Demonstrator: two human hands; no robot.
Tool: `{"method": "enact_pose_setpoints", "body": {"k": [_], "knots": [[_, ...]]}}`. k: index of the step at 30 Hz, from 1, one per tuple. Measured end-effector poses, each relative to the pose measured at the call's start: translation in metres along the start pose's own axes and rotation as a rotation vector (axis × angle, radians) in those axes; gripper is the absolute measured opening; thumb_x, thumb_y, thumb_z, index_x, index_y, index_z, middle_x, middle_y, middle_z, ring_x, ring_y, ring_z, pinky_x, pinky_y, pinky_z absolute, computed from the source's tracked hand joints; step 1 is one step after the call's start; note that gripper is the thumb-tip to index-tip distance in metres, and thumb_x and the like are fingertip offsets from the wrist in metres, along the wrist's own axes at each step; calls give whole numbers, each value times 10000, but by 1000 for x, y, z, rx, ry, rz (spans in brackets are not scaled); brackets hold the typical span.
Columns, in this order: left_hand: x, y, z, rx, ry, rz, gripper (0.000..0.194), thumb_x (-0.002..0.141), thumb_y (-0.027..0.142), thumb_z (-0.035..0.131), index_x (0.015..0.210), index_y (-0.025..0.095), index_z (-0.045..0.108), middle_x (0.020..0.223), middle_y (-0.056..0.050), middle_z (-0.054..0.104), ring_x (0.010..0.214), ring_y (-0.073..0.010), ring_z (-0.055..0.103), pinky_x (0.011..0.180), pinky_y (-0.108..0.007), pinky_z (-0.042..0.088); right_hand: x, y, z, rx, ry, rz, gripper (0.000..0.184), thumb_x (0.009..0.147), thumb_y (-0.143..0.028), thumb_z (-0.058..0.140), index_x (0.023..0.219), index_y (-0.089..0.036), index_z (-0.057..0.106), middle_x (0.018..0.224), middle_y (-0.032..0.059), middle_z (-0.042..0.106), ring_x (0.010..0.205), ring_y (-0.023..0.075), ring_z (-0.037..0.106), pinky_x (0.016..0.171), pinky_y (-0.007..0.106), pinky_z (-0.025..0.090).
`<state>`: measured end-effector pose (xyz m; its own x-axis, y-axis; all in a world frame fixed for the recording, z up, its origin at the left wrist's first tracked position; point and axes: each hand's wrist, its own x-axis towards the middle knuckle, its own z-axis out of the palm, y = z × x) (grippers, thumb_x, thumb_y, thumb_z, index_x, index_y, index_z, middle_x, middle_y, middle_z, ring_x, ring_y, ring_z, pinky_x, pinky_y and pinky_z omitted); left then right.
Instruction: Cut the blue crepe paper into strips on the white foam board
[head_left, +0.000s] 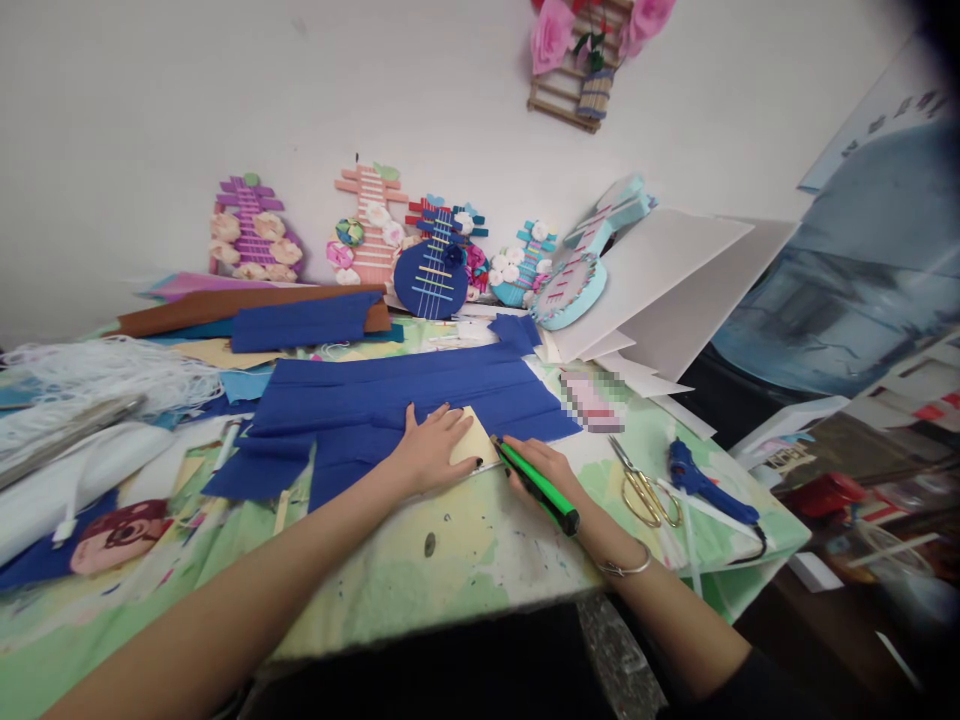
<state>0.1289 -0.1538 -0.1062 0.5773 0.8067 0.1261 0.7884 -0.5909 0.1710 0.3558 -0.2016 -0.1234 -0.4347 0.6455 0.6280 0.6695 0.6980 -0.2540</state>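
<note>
My left hand (pixel 435 446) lies flat with its fingers spread, pressing down a pale yellow piece of card or foam (pixel 474 440) on the table. In my right hand (pixel 541 468) is a green and black utility knife (pixel 544 487), its front end at the right edge of the yellow piece. Whether the blade touches it is too small to tell. Behind and under my left hand a large sheet of dark blue crepe paper (pixel 405 385) spreads out. Gold-handled scissors (pixel 646 490) and a blue glue gun (pixel 705 480) lie to the right of my right hand.
Several decorated paper instruments, including a dark blue one (pixel 431 270), lean against the wall. White boards (pixel 652 270) stand at the back right. White cord (pixel 105 390) and folded brown paper (pixel 180 308) are heaped on the left. The table's front edge (pixel 420 625) is close to me.
</note>
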Motion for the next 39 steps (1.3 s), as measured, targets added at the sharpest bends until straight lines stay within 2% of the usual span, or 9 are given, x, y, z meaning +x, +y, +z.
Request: {"method": "enact_pose_setpoints", "body": {"k": [14, 32, 39], "knots": [[0, -1, 1, 4, -4, 1, 676, 862, 601, 372, 1435, 246, 323, 1503, -100, 298, 1383, -355, 221, 1028, -730, 10, 0, -1, -1, 18, 5, -16, 436, 804, -137, 501, 1235, -198, 531, 907, 82, 661, 802, 184, 632, 751, 328, 545], [1, 0, 0, 15, -7, -1, 668, 858, 604, 374, 1428, 260, 337, 1496, -97, 315, 1380, -364, 225, 1037, -718, 5, 0, -2, -5, 3, 10, -27, 402, 813, -155, 494, 1208, -195, 555, 896, 89, 669, 781, 192, 633, 743, 331, 543], [2, -2, 0, 8, -18, 6, 677, 856, 614, 378, 1429, 255, 339, 1499, -94, 308, 1379, -371, 219, 1034, -722, 0, -1, -4, -5, 10, 27, -13, 399, 802, -150, 490, 1188, -208, 569, 838, 68, 658, 724, 180, 626, 684, 308, 537]]}}
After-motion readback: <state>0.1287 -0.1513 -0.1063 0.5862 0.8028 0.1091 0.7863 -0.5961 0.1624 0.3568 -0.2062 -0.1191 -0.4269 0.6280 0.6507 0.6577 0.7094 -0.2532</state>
